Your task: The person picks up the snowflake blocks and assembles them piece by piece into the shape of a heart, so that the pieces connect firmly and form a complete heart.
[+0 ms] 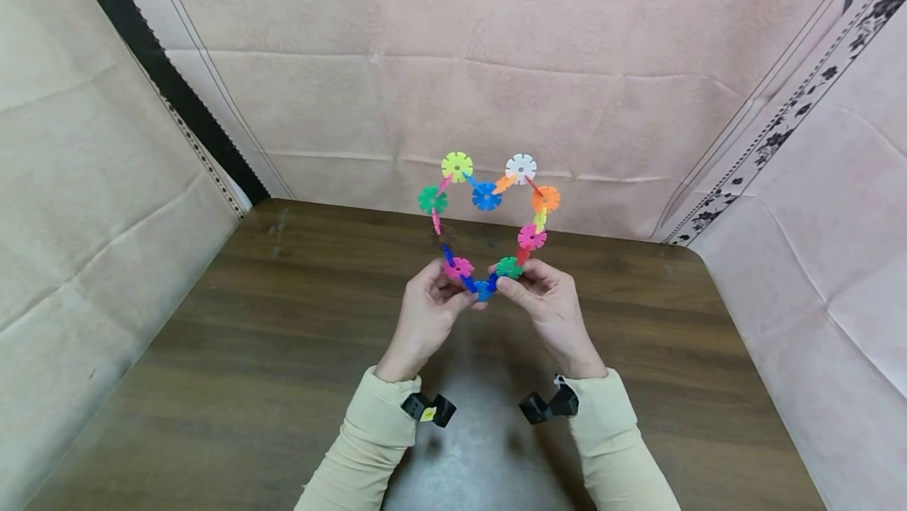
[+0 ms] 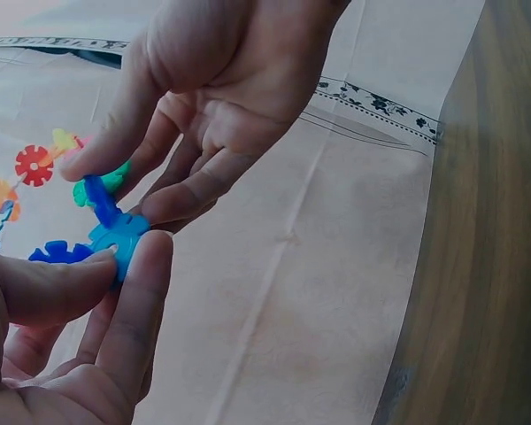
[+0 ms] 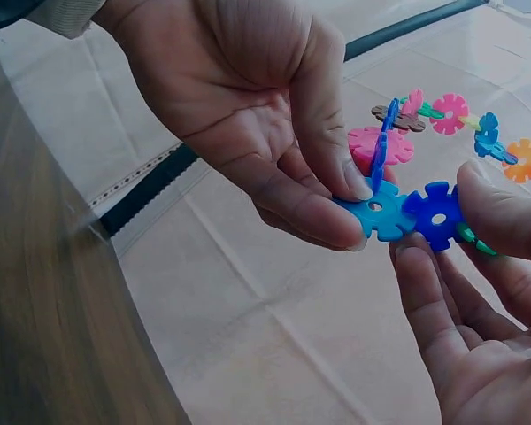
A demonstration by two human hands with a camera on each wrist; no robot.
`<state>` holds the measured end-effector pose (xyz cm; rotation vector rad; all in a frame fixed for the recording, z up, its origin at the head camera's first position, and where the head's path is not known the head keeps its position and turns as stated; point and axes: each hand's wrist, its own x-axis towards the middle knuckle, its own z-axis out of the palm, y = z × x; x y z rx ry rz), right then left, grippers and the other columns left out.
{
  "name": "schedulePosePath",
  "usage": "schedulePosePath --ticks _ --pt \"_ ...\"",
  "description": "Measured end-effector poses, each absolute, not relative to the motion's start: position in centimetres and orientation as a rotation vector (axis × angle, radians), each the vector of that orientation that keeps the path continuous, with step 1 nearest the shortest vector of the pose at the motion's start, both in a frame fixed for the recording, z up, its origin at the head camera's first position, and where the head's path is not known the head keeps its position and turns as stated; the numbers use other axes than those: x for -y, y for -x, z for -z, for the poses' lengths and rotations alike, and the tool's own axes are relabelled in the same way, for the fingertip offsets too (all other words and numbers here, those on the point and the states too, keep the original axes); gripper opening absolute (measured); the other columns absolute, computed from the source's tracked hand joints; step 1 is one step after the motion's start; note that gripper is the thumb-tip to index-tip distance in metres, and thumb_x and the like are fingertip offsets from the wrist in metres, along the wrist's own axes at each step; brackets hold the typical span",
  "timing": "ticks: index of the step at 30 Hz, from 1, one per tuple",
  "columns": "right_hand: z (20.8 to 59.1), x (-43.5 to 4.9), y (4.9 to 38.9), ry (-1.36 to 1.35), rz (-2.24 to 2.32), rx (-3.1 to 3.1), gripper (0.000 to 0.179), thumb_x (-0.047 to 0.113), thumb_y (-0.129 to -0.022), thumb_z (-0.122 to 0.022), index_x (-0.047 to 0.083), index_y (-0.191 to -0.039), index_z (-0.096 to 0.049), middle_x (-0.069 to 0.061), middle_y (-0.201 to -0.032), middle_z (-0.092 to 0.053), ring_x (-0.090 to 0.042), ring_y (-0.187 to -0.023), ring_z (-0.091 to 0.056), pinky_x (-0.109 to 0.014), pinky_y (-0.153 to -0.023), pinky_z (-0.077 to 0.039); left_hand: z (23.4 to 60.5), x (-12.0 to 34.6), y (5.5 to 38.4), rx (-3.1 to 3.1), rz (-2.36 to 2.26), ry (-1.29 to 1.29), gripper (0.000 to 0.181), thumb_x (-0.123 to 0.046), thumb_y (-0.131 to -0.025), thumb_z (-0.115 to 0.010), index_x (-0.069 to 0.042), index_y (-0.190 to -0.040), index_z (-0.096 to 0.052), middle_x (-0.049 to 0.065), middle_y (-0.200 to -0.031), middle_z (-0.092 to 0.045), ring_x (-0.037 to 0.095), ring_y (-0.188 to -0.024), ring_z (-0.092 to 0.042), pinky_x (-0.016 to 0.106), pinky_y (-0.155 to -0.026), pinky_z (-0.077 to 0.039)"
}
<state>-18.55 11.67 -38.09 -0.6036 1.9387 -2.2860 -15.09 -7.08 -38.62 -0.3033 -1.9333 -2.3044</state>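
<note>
A heart-shaped ring of notched plastic snowflake discs [image 1: 486, 197] is held up above the table in the head view. At its lower tip, my left hand [image 1: 427, 308] pinches a light blue disc [image 3: 391, 221] between thumb and fingers. My right hand [image 1: 550, 308] pinches the dark blue disc [image 3: 437, 215] slotted into it on the right. Another dark blue disc [image 2: 60, 251] joins the light blue one on the left side. Pink [image 1: 459, 268] and green [image 1: 509, 267] discs sit just above the fingers. Some fingertips behind the discs are hidden.
A dark wood-grain table [image 1: 283, 322] lies beneath both hands. Pale cloth panels [image 1: 453, 15] stand behind it and on both sides; the right one has a black floral border [image 1: 779, 133]. Black wrist cameras [image 1: 428, 409] are strapped over the cream sleeves [image 1: 368, 436].
</note>
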Motion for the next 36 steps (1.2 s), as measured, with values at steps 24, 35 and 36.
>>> schedulePosePath --ticks 24,35,36 --pt "38.6 -11.6 18.7 0.597 2.274 -1.968 0.031 0.012 -0.088 -0.072 -0.006 -0.113 -0.067 -0.020 -0.110 -0.069 -0.031 -0.103 -0.067 -0.039 -0.093 -0.051 38.9 6.1 15.2 1.794 2.356 0.222 0.031 0.011 -0.082 -0.070 -0.002 -0.108 -0.061 0.021 -0.093 -0.065 0.034 -0.081 -0.067 0.044 -0.075 -0.058" --pt "38.0 -12.4 18.8 0.643 2.204 -2.197 0.033 0.013 -0.090 -0.070 0.002 -0.121 -0.063 -0.013 -0.109 -0.066 -0.028 -0.092 -0.064 -0.033 -0.082 -0.056 39.0 6.3 15.4 1.858 2.347 0.202 0.033 0.007 -0.082 -0.072 -0.003 -0.113 -0.064 0.021 -0.091 -0.065 0.035 -0.083 -0.068 0.044 -0.077 -0.057" --pt "37.9 -12.5 18.9 0.665 2.222 -2.211 0.035 0.010 -0.091 -0.069 0.003 -0.125 -0.061 -0.014 -0.110 -0.065 -0.027 -0.092 -0.064 -0.032 -0.081 -0.056 39.0 6.3 15.5 1.871 2.336 0.194 0.033 0.008 -0.082 -0.072 -0.003 -0.112 -0.065 0.020 -0.091 -0.065 0.034 -0.082 -0.068 0.044 -0.077 -0.057"
